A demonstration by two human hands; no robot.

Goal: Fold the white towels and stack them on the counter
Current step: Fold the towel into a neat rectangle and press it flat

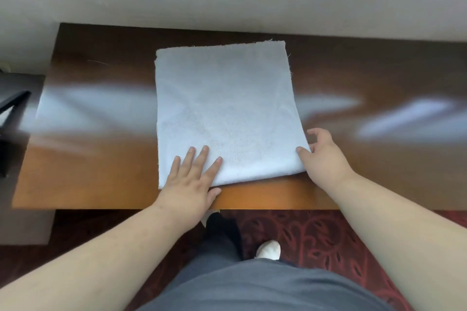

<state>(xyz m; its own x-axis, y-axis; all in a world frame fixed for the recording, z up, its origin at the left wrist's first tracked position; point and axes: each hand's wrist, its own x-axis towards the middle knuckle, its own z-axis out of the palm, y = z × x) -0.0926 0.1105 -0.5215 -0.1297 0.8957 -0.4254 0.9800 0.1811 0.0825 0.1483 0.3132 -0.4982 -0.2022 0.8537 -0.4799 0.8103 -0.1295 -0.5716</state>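
No writing shows. The white towel (227, 113), a plain rectangle with frayed far corners, lies flat mid-worktop (101, 159). The left hand (188, 184) presses its 7 o'clock corner, fingers straight; the right hand (322, 156) pinches the 4 o'clock corner in its grip.

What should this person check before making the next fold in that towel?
1. Towel lies flat on the counter: ok.
2. Left hand presses the near left corner with straight fingers: ok.
3. Right hand pinches the near right corner: ok.
4. Far edge lined up squarely: not ok, slightly skewed.
5. Counter beside the towel free for a stack: ok.
6. Layers already folded: cannot tell.
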